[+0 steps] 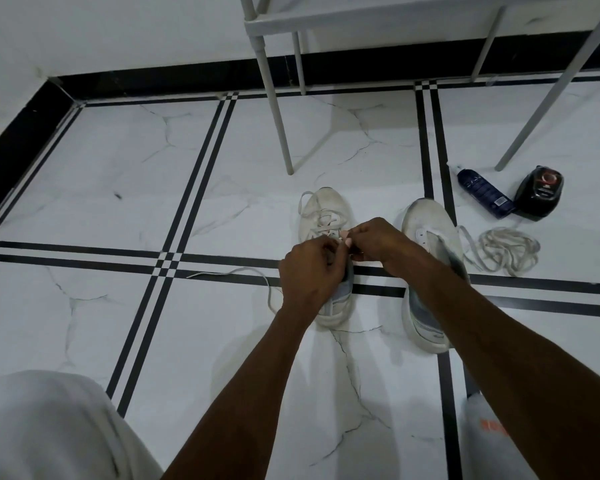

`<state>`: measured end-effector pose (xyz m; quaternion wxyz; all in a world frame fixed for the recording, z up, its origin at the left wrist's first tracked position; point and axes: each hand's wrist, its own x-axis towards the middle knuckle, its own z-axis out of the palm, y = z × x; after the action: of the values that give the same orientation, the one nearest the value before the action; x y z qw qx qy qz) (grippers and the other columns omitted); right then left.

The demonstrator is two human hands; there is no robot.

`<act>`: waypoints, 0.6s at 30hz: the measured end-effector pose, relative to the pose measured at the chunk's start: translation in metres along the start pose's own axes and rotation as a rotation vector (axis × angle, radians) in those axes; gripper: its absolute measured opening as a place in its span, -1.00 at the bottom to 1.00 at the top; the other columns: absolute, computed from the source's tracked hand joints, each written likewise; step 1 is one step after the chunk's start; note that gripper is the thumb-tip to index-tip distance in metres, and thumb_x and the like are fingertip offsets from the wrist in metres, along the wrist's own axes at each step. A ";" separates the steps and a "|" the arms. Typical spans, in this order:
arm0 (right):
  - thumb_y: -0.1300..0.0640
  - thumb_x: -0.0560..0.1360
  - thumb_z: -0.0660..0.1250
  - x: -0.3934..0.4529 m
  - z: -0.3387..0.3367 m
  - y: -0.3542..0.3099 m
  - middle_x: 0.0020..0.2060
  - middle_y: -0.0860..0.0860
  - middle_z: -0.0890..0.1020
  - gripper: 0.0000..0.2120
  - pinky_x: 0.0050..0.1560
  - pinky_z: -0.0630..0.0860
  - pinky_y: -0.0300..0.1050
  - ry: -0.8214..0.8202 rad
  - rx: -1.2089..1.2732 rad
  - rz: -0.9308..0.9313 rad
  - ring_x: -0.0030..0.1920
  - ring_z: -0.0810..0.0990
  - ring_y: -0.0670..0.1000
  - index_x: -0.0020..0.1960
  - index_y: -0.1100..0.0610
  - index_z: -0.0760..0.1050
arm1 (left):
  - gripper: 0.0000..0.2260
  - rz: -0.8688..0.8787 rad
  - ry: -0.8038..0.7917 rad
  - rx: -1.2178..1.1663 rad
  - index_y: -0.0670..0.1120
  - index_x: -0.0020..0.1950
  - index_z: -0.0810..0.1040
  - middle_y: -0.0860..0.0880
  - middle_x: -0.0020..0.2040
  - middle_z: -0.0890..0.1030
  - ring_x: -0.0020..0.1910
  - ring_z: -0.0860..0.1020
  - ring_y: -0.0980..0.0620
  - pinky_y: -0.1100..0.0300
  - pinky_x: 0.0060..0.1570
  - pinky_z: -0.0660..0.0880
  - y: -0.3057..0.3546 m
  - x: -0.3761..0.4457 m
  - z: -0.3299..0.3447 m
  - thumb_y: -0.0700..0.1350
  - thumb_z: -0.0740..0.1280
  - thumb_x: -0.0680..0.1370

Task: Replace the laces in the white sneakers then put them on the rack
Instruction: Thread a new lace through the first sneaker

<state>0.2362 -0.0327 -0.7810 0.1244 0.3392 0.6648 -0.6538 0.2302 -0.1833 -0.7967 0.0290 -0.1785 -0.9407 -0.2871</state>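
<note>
While the left sneaker is sitting on the floor under both wrists, the left hand and right hand are each pinching its lace in a narrow grip above the eyelets; the right sneaker is lying just beside.

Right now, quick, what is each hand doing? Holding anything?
Left hand: fingers curled, pinching the lace over the left sneaker.
Right hand: fingers curled, pinching the same lace at the sneaker's eyelets.
</note>
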 end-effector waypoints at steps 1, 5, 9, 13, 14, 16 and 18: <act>0.41 0.53 0.30 0.001 -0.001 -0.001 -0.21 0.21 0.62 -0.87 -0.04 0.65 -0.10 -0.012 -0.023 -0.006 -0.22 0.62 0.05 -0.02 0.47 0.59 | -0.67 0.020 -0.004 0.030 0.03 -0.16 0.64 0.07 -0.33 0.64 -0.31 0.60 0.03 0.20 -0.36 0.41 -0.001 -0.002 0.002 0.23 0.29 0.58; 0.35 0.57 0.22 0.010 -0.033 -0.008 -0.07 0.21 0.60 -0.89 -0.16 0.63 -0.15 0.260 0.057 -0.045 -0.09 0.64 0.11 -0.03 0.25 0.52 | -0.69 0.008 -0.010 0.023 0.01 -0.18 0.65 0.05 -0.38 0.62 -0.34 0.60 0.02 0.22 -0.39 0.31 -0.008 -0.006 0.004 0.18 0.28 0.60; 0.33 0.59 0.18 0.004 -0.079 -0.015 0.16 0.23 0.55 -0.82 0.03 0.30 -0.47 1.030 -0.099 -0.344 0.12 0.54 0.06 0.12 0.33 0.51 | -0.67 0.006 -0.009 0.006 -0.01 -0.23 0.60 0.07 -0.44 0.53 -0.40 0.55 0.05 0.24 -0.45 0.24 -0.007 -0.008 0.003 0.17 0.29 0.60; 0.13 0.56 0.38 0.013 -0.048 -0.002 0.27 0.16 0.47 -0.63 0.32 0.42 -0.09 0.578 -0.357 -0.612 0.20 0.51 0.08 0.34 0.17 0.45 | -0.69 -0.019 -0.004 -0.026 0.01 -0.26 0.60 0.13 -0.47 0.43 -0.44 0.46 0.11 0.29 -0.47 0.20 -0.004 -0.007 0.003 0.14 0.32 0.59; 0.12 0.54 0.41 0.017 -0.037 0.005 0.29 0.17 0.48 -0.55 0.38 0.36 0.05 0.429 -0.505 -0.608 0.27 0.48 0.14 0.40 0.15 0.44 | -0.69 -0.019 -0.003 -0.029 0.00 -0.26 0.60 0.12 -0.47 0.44 -0.44 0.47 0.10 0.27 -0.46 0.22 -0.004 -0.007 0.004 0.13 0.32 0.59; 0.15 0.53 0.41 0.018 -0.014 0.013 0.27 0.21 0.53 -0.55 0.38 0.35 0.07 0.223 -0.662 -0.570 0.28 0.49 0.19 0.41 0.13 0.47 | -0.69 -0.012 -0.006 -0.041 -0.01 -0.26 0.60 0.09 -0.46 0.51 -0.43 0.50 0.09 0.23 -0.44 0.29 -0.005 -0.007 0.005 0.13 0.32 0.59; 0.16 0.53 0.39 0.014 0.002 0.018 0.08 0.18 0.67 -0.78 0.20 0.47 -0.05 0.172 -0.742 -0.552 0.11 0.62 0.16 0.15 0.19 0.66 | -0.69 -0.001 -0.009 -0.045 -0.02 -0.25 0.62 0.05 -0.42 0.59 -0.42 0.53 0.06 0.21 -0.42 0.36 -0.007 -0.006 0.006 0.13 0.31 0.59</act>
<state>0.2364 -0.0319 -0.8035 0.0033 0.1354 0.9268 -0.3502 0.2337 -0.1875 -0.8061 0.0206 -0.1798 -0.9342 -0.3073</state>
